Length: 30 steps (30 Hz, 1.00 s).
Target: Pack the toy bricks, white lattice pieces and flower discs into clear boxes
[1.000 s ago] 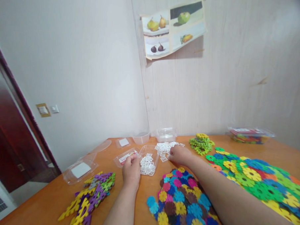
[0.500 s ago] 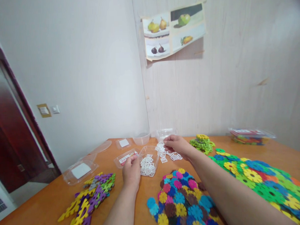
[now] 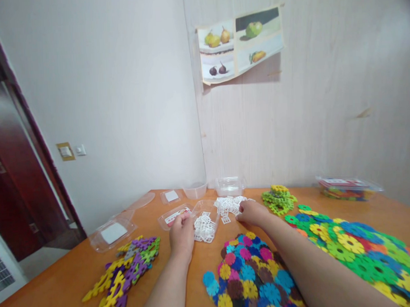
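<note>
The right hand's [image 3: 253, 213] fingertips are together at the near right edge of a pile of small white square plastic lattice pieces [image 3: 229, 206]; whether they grip one, I cannot tell. The left hand's [image 3: 182, 236] thumb and fingers are bent close together at the left edge of a clear plastic tray [image 3: 212, 210] partly filled with more such pieces; their grip is unclear. Beyond stands a clear rectangular plastic box [image 3: 229, 187]. Nearer, between the forearms, lie multicoloured notched plastic discs [image 3: 249, 278] on the orange-brown wooden table [image 3: 176, 281].
</note>
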Motion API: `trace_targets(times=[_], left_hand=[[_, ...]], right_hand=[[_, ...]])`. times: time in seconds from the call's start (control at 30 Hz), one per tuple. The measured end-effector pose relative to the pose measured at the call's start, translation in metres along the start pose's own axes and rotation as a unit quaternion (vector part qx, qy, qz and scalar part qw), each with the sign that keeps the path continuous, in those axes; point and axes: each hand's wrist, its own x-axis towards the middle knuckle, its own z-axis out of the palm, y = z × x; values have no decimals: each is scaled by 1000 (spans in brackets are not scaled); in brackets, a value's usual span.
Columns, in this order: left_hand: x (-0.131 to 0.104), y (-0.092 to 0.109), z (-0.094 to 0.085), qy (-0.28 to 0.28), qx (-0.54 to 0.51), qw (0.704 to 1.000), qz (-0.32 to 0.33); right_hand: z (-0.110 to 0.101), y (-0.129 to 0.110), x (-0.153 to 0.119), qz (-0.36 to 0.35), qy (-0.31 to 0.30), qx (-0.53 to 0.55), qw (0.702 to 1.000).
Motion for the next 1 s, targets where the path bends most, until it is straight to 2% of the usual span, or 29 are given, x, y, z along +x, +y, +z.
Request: trace_targets(times=[0.3,0.5,0.57,0.67,0.73,0.83,1.0], left_hand=[[-1,2,-1,-4,-12,1000,-6],[-5,9,-2,-1,4,1000,0],[-6,11,-2,2,15,1000,5],[-7,13,-2,3,16,1000,8],[-6,11,-2,2,8,1000,6],[-3,7,-1,2,-3,1000,1],[-1,3,0,-3,0,1000,-5]], right_hand=[[4,1,9,-4,3,64,998],[-13,-11,6,2,13,175,984],[-21,-20,2,-26,6,246,969],[-29,-30,-3,-86,-14,365,927],[-30,-28,-2,-82,-7,320,944],[-22,-15,3,-31,20,158,987],[-5,9,6,-8,7,61,998]])
